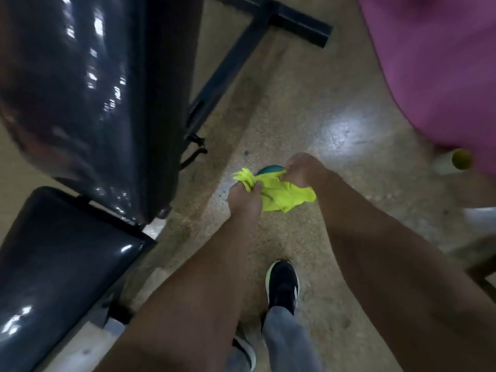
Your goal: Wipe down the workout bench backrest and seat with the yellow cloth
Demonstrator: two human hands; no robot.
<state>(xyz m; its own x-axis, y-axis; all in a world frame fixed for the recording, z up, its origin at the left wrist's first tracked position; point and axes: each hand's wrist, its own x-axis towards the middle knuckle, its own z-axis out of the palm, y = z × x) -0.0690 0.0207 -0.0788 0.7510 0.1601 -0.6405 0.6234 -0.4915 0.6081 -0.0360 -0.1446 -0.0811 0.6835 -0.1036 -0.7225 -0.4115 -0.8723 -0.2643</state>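
Both my hands hold the yellow cloth (279, 193) over the floor, to the right of the bench. My left hand (245, 198) grips a bunched end of it, and my right hand (302, 170) pinches the other side. A small teal patch shows at the cloth's top edge. The glossy black backrest (88, 98) fills the upper left, tilted. Below it lies the black seat pad (56, 267). Neither hand touches the bench.
The bench's black steel frame (241, 55) with a crossbar runs along the speckled floor at the top. A pink cloth or garment (442, 63) blurs the top right corner. My black shoe (283, 284) and grey trouser leg stand below my hands.
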